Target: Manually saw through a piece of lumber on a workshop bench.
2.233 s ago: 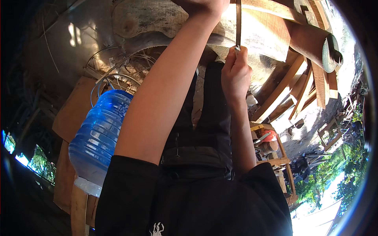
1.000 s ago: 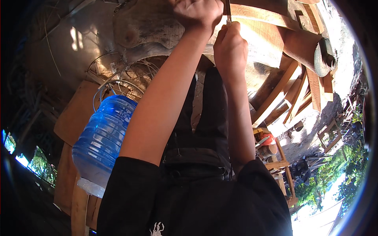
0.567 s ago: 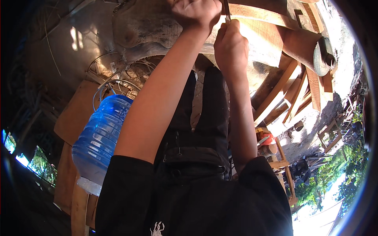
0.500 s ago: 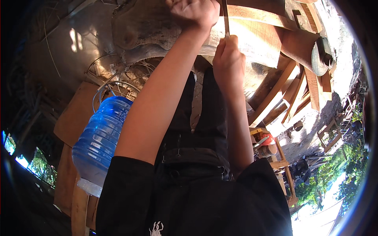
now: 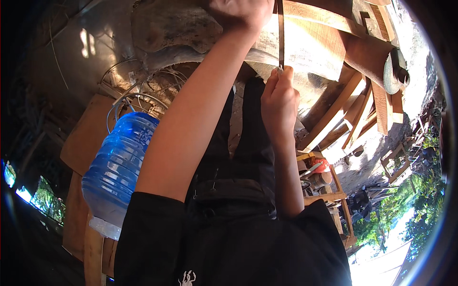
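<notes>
My right hand [image 5: 280,100] is closed around the lower end of a long, narrow, dark metal strip [image 5: 281,40], which runs up past the top of the view. At the upper edge, my left hand [image 5: 242,12] is partly cut off, its fingers curled beside the strip; what they hold is hidden. Behind the strip lies a pale wooden board [image 5: 315,47] in sunlight. A wavy-edged grey piece [image 5: 176,55] crosses under my left wrist. My legs in dark trousers are below the hands.
A blue water jug [image 5: 117,167] stands at left beside brown boards [image 5: 86,133] and looped wires [image 5: 136,95]. At right are a rolled cylinder [image 5: 367,59], several wooden offcuts [image 5: 336,114] and a wooden frame with a red item [image 5: 323,166]. Trees show at the right rim.
My right hand rose toward my left between two and one seconds ago, then slid back down toward me, exposing more of the strip. My left hand has shifted slightly.
</notes>
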The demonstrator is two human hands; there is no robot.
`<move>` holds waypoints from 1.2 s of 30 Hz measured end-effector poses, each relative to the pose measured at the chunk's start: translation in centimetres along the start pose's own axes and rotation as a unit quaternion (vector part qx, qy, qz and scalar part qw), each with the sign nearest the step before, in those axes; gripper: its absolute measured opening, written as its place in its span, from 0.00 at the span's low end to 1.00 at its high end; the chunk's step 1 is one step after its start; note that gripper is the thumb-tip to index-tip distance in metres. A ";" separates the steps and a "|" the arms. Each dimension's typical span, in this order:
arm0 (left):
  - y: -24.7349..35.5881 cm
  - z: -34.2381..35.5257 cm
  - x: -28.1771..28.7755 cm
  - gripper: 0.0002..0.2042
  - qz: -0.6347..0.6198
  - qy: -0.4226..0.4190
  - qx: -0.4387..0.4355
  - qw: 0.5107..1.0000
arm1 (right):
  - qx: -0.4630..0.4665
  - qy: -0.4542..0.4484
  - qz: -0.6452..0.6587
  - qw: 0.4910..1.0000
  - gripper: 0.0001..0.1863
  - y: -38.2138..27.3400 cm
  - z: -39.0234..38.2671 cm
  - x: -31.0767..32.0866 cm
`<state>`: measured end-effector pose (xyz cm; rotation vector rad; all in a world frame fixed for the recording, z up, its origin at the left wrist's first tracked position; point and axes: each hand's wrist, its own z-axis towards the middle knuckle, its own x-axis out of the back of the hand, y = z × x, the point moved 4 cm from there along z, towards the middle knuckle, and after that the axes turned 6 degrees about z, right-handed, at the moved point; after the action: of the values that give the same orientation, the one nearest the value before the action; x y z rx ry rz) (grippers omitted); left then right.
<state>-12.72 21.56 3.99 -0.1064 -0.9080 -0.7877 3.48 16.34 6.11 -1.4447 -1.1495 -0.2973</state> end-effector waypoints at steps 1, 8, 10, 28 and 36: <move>0.4 0.1 -0.1 0.03 -0.008 -0.003 0.003 1.000 | 0.000 0.002 -0.004 1.000 0.07 0.0 0.6 0.1; 1.0 -0.3 -0.1 0.03 0.002 -0.018 -0.024 1.000 | 0.098 0.048 0.014 0.994 0.07 -1.4 6.5 -0.4; 0.0 -0.3 -0.1 0.03 -0.010 0.032 0.004 0.999 | 0.038 -0.003 0.043 0.998 0.07 -0.7 2.8 -0.8; 0.7 -0.4 0.2 0.04 -0.014 -0.038 -0.025 0.999 | -0.032 0.046 0.181 0.982 0.08 1.8 -0.9 0.7; 0.6 0.5 0.8 0.04 -0.001 0.009 -0.041 0.999 | -0.001 0.029 0.158 0.987 0.05 1.3 1.0 0.4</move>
<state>-12.38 21.72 5.00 -0.1699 -0.8585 -0.8270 4.22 17.59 5.40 -1.5822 -0.8567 -0.1180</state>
